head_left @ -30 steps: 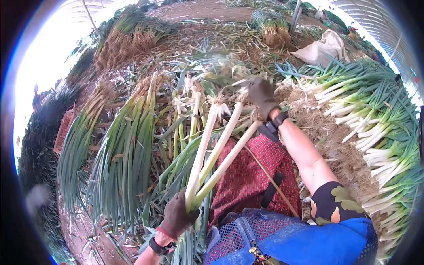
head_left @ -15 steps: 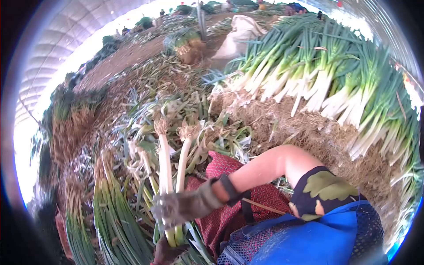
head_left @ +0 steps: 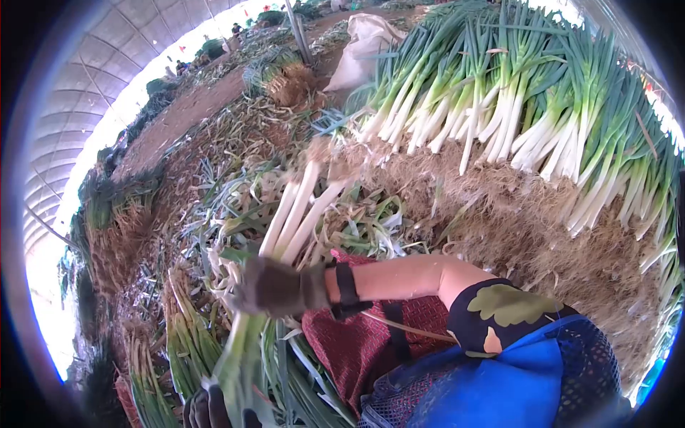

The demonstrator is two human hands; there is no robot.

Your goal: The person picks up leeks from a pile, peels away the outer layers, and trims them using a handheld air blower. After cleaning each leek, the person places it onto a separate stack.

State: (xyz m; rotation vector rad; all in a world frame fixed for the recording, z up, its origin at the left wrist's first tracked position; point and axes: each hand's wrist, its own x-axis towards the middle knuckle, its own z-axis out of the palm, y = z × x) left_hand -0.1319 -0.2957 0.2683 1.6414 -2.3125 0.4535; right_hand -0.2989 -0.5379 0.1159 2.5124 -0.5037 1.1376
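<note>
My right hand (head_left: 275, 287), in a dull brown glove, is closed around a few leeks (head_left: 294, 217). Their white shafts point up and away, and their roots are blurred. Below the fist, the green leaves hang towards the bottom edge, smeared by motion. My left hand (head_left: 210, 410), in a dark glove, shows only partly at the bottom edge. Its fingers point upward, apart from the thumb, with the leaves between or behind them. More untrimmed leeks (head_left: 189, 332) lie just left of the hands. Red patterned cloth (head_left: 342, 357) covers my lap under the right forearm.
A long row of cleaned leeks (head_left: 506, 107) lies at the right, roots towards me. Stripped leaves (head_left: 242, 192) litter the ground ahead. Behind them are a pale sack (head_left: 364, 50), a metal post (head_left: 298, 32) and a root-tipped bundle (head_left: 289, 82). Further bundles (head_left: 118, 221) stand at the left.
The leeks in my right hand have tilted to the right, with a third shaft now showing. My left hand has moved down and left from the lower stalks. The view has shifted slightly.
</note>
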